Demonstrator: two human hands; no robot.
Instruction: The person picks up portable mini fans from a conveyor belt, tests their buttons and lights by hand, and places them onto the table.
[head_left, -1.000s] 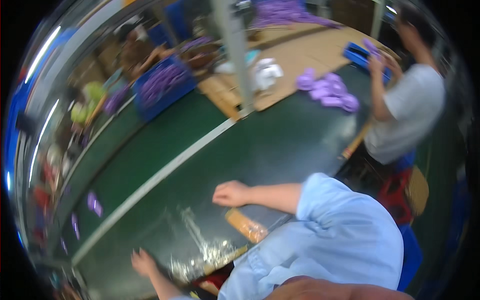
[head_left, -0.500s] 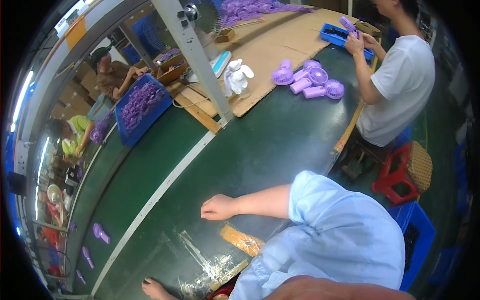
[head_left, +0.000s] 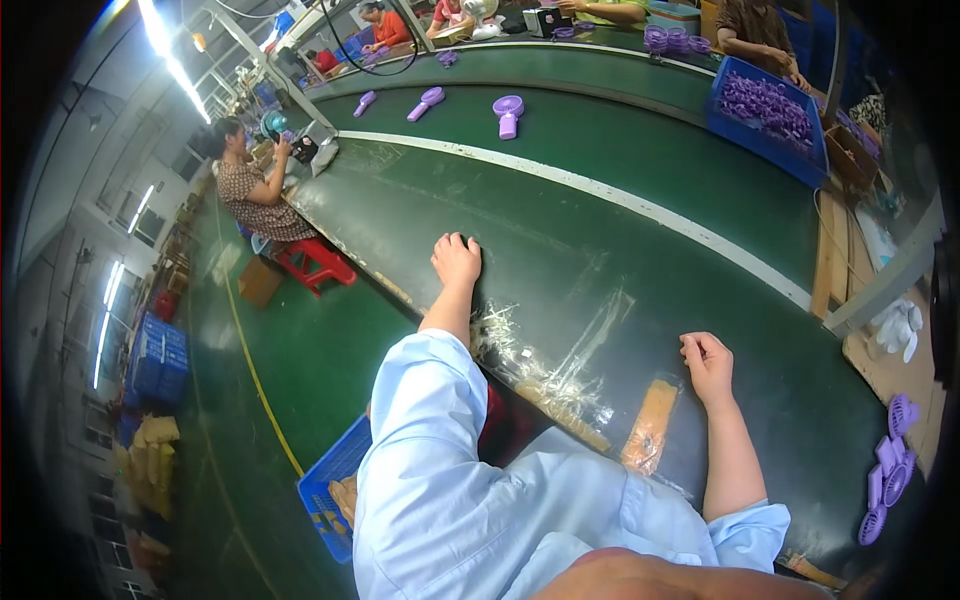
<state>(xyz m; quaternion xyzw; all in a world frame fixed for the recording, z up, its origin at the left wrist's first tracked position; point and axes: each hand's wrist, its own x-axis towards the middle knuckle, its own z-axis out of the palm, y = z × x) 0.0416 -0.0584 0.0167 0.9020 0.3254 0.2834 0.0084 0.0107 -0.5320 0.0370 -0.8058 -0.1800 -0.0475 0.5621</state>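
Observation:
My left hand [head_left: 456,259] rests knuckles-up on the dark green belt table [head_left: 600,250], fingers curled, holding nothing. My right hand [head_left: 708,362] lies on the same surface further right, fingers loosely curled, also empty. Between my arms, near my body, strips of clear tape [head_left: 545,360] and a brown tape patch [head_left: 650,425] are stuck on the table. Three purple handheld fans [head_left: 508,110] lie far off on the belt beyond a white line.
A blue crate of purple parts [head_left: 768,112] stands at the far right. More purple fans [head_left: 888,465] lie at the right edge. A seated person [head_left: 255,190] works at the left; others sit at the far end. A blue crate [head_left: 335,490] sits on the floor by my left side.
The view has swung sharply to the left: the person in the white shirt and the cardboard bench are gone, and the long belt with a seated worker now shows. Both hands stay on the table.

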